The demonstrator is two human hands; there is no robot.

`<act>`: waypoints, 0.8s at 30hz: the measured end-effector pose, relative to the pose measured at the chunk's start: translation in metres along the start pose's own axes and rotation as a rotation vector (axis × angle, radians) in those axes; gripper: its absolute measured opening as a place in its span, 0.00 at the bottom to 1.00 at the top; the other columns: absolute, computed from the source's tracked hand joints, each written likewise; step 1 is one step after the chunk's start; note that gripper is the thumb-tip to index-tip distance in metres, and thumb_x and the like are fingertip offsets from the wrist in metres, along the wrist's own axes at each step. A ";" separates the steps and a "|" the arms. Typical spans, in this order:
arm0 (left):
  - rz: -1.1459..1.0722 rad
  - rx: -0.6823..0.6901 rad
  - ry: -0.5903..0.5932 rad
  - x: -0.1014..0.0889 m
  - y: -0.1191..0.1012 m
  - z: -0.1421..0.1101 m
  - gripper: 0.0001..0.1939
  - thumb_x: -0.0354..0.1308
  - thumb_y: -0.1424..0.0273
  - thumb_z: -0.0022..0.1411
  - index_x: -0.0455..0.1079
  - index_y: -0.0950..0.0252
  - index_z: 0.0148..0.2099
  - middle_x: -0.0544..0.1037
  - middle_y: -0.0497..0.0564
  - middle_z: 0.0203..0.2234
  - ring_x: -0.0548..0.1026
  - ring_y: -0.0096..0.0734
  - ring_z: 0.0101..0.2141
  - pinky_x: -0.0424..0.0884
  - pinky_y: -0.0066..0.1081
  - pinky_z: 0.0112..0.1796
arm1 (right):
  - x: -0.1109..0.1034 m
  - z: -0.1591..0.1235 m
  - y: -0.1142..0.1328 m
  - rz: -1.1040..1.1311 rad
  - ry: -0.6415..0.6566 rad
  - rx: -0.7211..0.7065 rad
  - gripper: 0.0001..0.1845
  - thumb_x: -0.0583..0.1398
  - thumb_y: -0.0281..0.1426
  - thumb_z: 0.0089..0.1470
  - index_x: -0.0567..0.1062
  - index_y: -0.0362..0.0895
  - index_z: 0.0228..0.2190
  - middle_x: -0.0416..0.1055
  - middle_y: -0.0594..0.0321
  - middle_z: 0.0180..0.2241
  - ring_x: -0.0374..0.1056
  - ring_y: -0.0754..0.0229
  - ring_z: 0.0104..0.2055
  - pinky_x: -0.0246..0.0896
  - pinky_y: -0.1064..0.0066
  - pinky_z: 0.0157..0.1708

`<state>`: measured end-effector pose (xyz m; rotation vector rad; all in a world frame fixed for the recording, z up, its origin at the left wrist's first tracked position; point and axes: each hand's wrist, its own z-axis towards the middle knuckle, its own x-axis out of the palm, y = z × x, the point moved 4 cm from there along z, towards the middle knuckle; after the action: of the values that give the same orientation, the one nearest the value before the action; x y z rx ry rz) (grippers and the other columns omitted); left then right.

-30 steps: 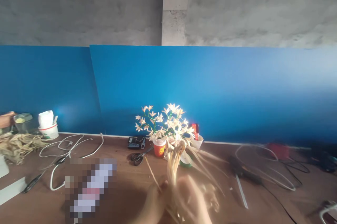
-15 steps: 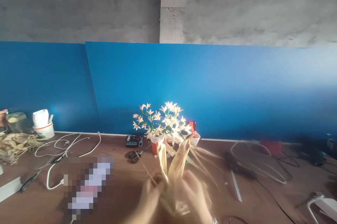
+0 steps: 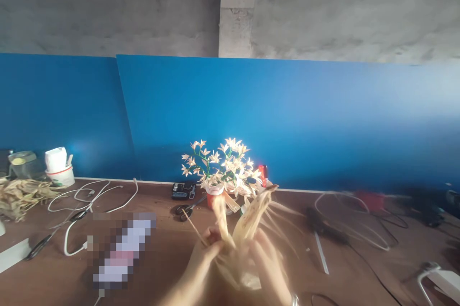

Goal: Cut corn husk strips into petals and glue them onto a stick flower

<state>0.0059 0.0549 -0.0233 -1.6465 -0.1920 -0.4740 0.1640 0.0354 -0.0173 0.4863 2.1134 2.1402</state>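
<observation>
Between my two hands is a bundle of pale dried corn husk [image 3: 248, 222], its tips pointing up and away from me. My left hand [image 3: 204, 253] is closed on the left part of the husk, and a thin stick-like strip [image 3: 194, 227] juts out from its fingers. My right hand [image 3: 265, 255] pinches the right side of the husk; motion blurs its fingertips. Just beyond the husk, handmade pale flowers [image 3: 235, 164] on green stems stand in a red and white paper cup [image 3: 214, 193].
Black-handled scissors [image 3: 184, 212] lie left of the cup, near a small black box [image 3: 183, 191]. White cables [image 3: 84, 198] and a pile of dried husks [image 3: 25, 195] are at left. A white strip [image 3: 321, 253] and dark cables [image 3: 373, 267] lie at right. A blue partition [image 3: 287, 119] borders the table.
The upper husk tips have spread apart, the right one leaning further right. The thin strip at my left hand now points further up and left. Both hands keep their hold.
</observation>
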 end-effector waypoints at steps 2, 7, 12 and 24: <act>-0.016 -0.026 0.041 0.009 -0.004 -0.002 0.21 0.71 0.61 0.40 0.75 0.67 0.36 0.80 0.53 0.29 0.77 0.39 0.32 0.68 0.33 0.36 | 0.002 0.001 -0.003 0.001 0.060 0.008 0.20 0.61 0.47 0.45 0.74 0.45 0.34 0.76 0.60 0.31 0.71 0.55 0.30 0.68 0.65 0.31; -0.007 -0.099 0.122 0.025 -0.009 -0.012 0.18 0.70 0.60 0.43 0.77 0.68 0.32 0.80 0.53 0.23 0.76 0.38 0.27 0.68 0.33 0.33 | 0.008 -0.001 0.002 -0.041 0.182 -0.113 0.18 0.61 0.49 0.47 0.72 0.47 0.31 0.74 0.61 0.29 0.71 0.53 0.35 0.68 0.65 0.34; -0.088 -0.034 0.089 0.024 -0.013 -0.017 0.16 0.69 0.62 0.46 0.77 0.67 0.35 0.81 0.53 0.27 0.76 0.37 0.29 0.68 0.34 0.37 | 0.014 -0.005 0.002 -0.110 0.246 -0.111 0.20 0.59 0.49 0.50 0.74 0.46 0.34 0.70 0.64 0.21 0.70 0.56 0.28 0.66 0.68 0.27; -0.285 -0.025 0.111 0.028 -0.020 -0.020 0.12 0.65 0.62 0.52 0.75 0.65 0.36 0.80 0.51 0.28 0.77 0.35 0.28 0.69 0.33 0.34 | 0.003 -0.007 0.000 -0.135 0.033 -0.214 0.21 0.54 0.50 0.54 0.71 0.47 0.39 0.69 0.65 0.22 0.67 0.60 0.24 0.65 0.71 0.23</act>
<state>0.0198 0.0340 0.0078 -1.6192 -0.3416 -0.7854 0.1588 0.0291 -0.0162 0.2809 1.8436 2.2744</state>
